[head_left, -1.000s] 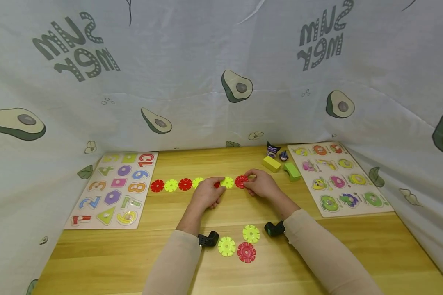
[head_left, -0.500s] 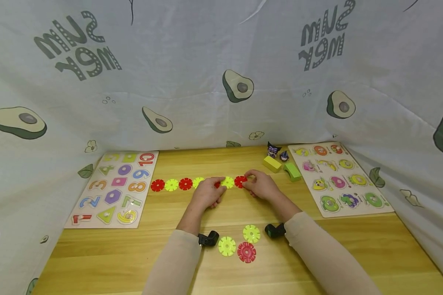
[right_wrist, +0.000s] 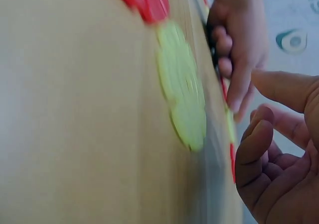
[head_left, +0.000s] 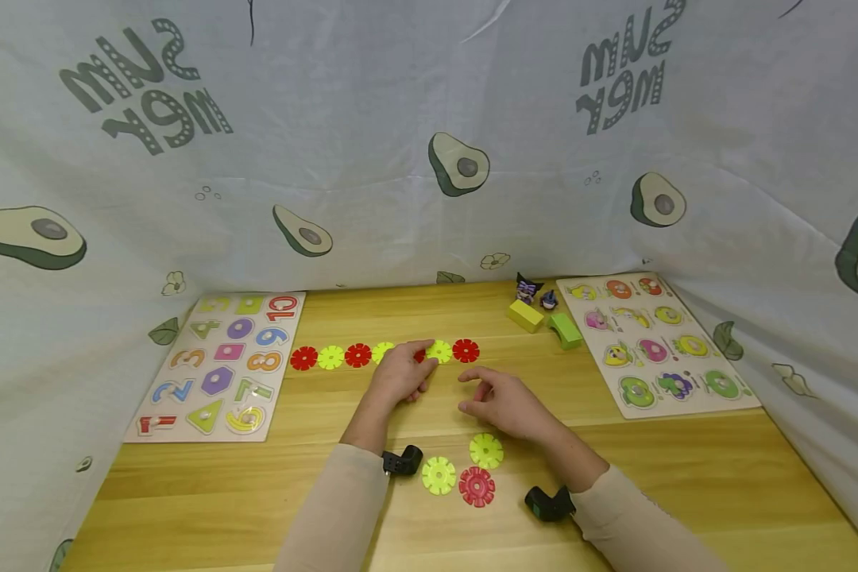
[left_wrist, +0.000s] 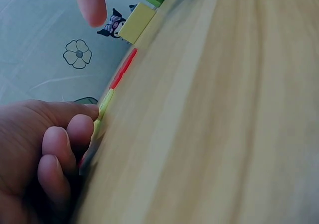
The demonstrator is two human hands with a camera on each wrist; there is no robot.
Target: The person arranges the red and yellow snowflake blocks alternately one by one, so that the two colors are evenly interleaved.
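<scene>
A row of alternating red and yellow notched plastic discs lies across the table. My left hand (head_left: 398, 373) is at the row, thumb and forefinger pinching the left edge of a yellow disc (head_left: 440, 351) and hiding part of the row. At the right end lies a red disc (head_left: 466, 350), also seen edge-on as a red disc (left_wrist: 123, 68) in the left wrist view. My right hand (head_left: 509, 403) is in the air in front of it, fingers loosely bent and holding nothing. Nearer me lie a yellow disc (head_left: 486, 451), another yellow disc (head_left: 439, 476) and a red disc (head_left: 477, 487).
On the left lies a number-and-shape puzzle board (head_left: 214, 369); a fruit puzzle board (head_left: 658, 349) is on the right. Beside it are a yellow block (head_left: 525, 315), a green arch block (head_left: 565, 330) and two small figurines (head_left: 527, 289). A printed cloth (head_left: 372, 222) hangs behind the table.
My right hand has let go of the red disc at the row's right end and drawn back toward me. That disc shifted slightly left beforehand. My left hand has stayed in place.
</scene>
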